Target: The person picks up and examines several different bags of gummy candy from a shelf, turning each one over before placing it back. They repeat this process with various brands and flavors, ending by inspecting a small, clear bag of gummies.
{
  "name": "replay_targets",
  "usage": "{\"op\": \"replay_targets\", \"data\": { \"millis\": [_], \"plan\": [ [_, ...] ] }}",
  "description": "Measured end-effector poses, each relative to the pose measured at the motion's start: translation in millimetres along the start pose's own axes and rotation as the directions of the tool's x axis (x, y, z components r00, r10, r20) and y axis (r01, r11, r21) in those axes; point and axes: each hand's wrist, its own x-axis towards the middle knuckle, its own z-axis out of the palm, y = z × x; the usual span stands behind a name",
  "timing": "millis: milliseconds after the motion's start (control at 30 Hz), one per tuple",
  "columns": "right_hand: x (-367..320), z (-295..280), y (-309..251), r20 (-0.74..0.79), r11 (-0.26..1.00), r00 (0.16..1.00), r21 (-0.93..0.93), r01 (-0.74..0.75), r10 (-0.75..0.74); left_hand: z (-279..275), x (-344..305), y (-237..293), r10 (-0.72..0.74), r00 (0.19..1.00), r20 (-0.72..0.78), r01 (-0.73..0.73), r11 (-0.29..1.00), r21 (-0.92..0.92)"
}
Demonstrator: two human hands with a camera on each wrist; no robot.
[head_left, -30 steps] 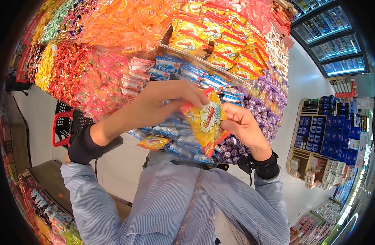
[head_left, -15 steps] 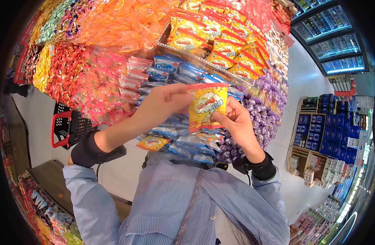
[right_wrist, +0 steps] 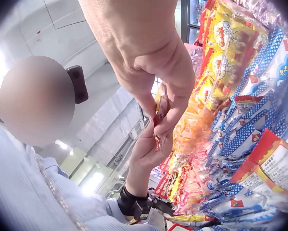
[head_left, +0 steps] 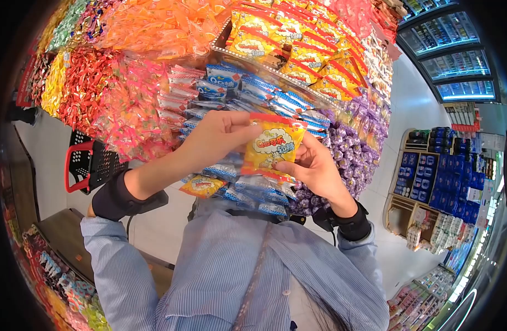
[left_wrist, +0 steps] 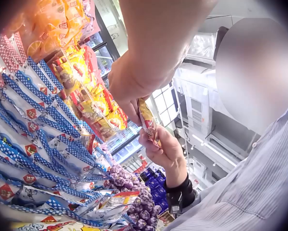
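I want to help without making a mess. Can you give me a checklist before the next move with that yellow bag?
1. Left grip has the held bag: ok, pinching its left edge near the top.
2. Right grip has it too: ok, thumb on the front, near the lower right.
3. Printed front facing the head camera: ok.
4. Held bag sealed all round: cannot tell, fingers cover parts of the edges.
5. Yellow bags kept off the blue-and-white bags: not ok, a loose yellow bag lies on them.
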Motion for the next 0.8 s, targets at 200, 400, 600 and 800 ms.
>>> {"op": "replay_targets", "data": {
  "millis": [200,400,600,800],
  "plan": [
    [1,-1,-1,0.002,1.0,1.0,0.029,-0.01,0.01,1,0,1,-0.005,1.0,-0.005,0.005,0.999,-0.035],
    [1,-23,-6,-0.022,0.943,0.998,-0.331,0.043,-0.053,4,-5,1,0.108,0.994,0.013,-0.104,0.909,0.403],
    [4,-24,-34,0.067,0.725,0.998,-0.687,0.055,-0.013,17,-2,7,0.285,0.956,0.061,-0.258,0.73,0.633],
    [6,-24,-37,-0.033,0.681,0.999,-0.732,-0.024,0.0,21,11,21,0.335,0.941,0.049,-0.303,0.77,0.561]
  ]
}}
